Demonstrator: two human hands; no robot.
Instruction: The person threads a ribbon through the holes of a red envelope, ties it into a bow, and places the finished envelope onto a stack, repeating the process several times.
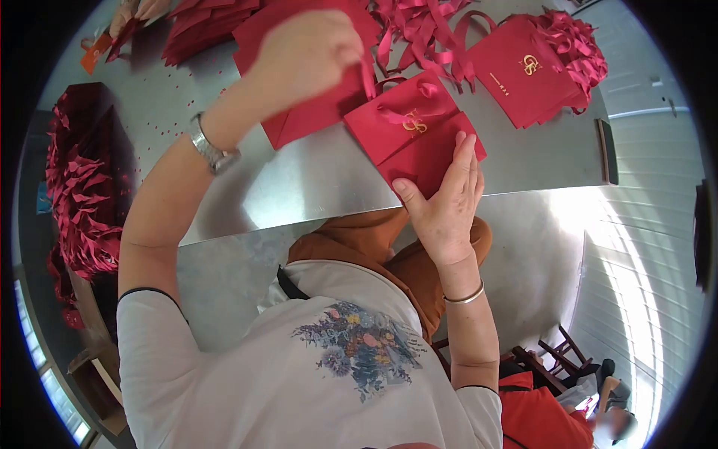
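A small red paper gift bag (396, 123) with a gold logo lies tilted at the table's near edge. My right hand (445, 209) rests flat on its lower part, fingers stretched out and thumb spread to the left. Pink ribbon lies across the bag's upper part. My left hand (318, 49), blurred by motion, is raised above a larger red bag (307, 112) with its fingers curled in. A ribbon strip (368, 77) shows just below those fingers; whether they grip it is hidden.
Flat red bags (516, 78) with ribbon handles lie at right, and loose ribbons (419, 34) at the back. More red bags (209, 30) are at back left, near another person's hand (142, 9). Ribboned bags (82, 187) stand left. The metal table (277, 187) ends before my lap.
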